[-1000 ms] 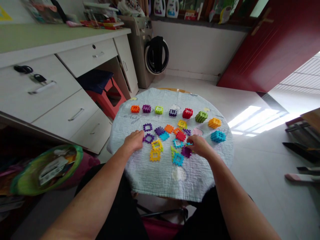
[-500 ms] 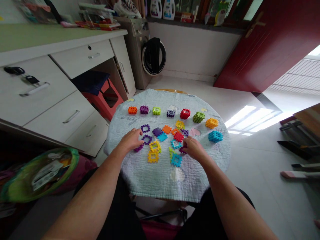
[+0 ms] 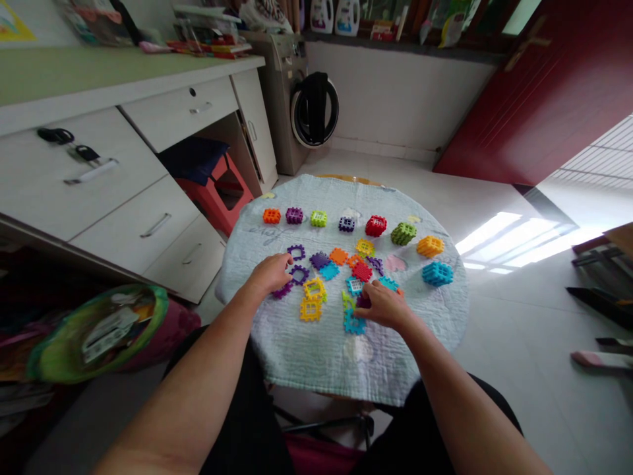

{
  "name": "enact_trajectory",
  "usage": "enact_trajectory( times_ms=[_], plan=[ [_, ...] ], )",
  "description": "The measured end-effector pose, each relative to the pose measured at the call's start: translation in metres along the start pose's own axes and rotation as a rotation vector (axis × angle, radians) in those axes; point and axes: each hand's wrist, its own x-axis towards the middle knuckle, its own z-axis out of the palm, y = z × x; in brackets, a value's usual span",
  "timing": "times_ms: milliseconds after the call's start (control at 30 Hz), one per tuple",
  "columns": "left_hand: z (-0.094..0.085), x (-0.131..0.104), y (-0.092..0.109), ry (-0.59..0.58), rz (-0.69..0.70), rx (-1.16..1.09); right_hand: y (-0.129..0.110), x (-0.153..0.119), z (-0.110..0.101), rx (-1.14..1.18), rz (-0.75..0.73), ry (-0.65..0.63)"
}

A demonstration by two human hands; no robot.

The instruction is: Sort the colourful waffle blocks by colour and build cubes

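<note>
Toward the right edge of the table, blue piece newly uncovered; right hand half-curls at purple piece, grip unclear; left hand parted, apparently empty.

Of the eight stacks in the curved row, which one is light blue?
The light blue stack at the row's right end, nearer the camera than the yellow-orange stack; no other there has this colour.
</note>
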Motion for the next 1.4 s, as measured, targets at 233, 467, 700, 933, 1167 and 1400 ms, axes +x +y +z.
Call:
enact_trajectory(
  times_ms=[233, 467, 700, 933, 1167, 1400],
  plan=[
    [0.014, -0.001, 0.040, 0.081, -0.182, 0.190, 0.022, 0.005, -0.002, 0.094, -0.024, 0.035],
    [0.014, 0.005, 0.042, 0.044, -0.258, 0.182, 0.025, 0.005, -0.005, 0.124, -0.048, 0.076],
    [0.003, 0.023, 0.021, 0.281, -0.159, 0.163, 0.025, 0.003, -0.009, 0.157, -0.070, 0.116],
    [0.014, 0.053, -0.004, 0.215, 0.024, 0.102, 0.022, 0.000, -0.010, 0.158, -0.049, 0.098],
    [0.016, 0.064, -0.014, 0.127, 0.066, 0.024, 0.019, -0.001, -0.014, 0.154, -0.037, 0.082],
    [0.019, 0.063, -0.011, 0.168, -0.030, 0.055, 0.021, 0.001, -0.012, 0.125, -0.062, 0.073]
  ],
)
